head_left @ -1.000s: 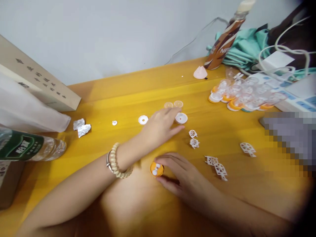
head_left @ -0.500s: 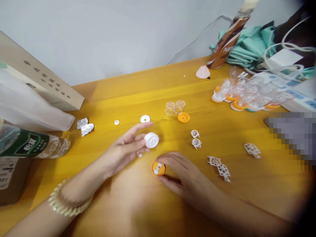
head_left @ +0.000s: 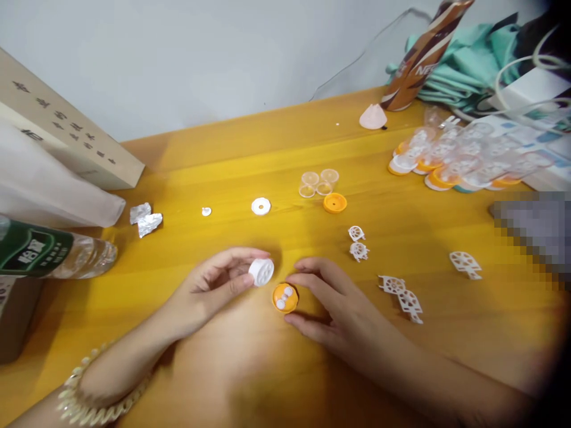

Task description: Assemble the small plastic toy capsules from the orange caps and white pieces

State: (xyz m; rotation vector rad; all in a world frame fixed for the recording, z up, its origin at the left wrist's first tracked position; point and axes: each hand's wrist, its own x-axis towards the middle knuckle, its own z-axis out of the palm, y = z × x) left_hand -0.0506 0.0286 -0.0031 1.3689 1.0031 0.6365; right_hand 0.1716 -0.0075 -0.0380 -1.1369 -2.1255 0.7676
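Left hand (head_left: 203, 297) gripping white cap (head_left: 262, 272); right hand (head_left: 341, 306) flanking orange cap (head_left: 277, 293), grip unclear; white pieces (head_left: 281, 304) sitting inside, frames (head_left: 408, 302) lying loose.

The left forearm (head_left: 129, 359) slants in from the lower left, its hand (head_left: 207, 294) pinching between thumb and fingertips. From the lower right reaches the right forearm (head_left: 423, 377); that hand (head_left: 343, 312) curves leftward, thumb spread below bent fingers.

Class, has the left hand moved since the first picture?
Yes: judged against the holed white disc, the left hand has moved leftward and back toward the camera.
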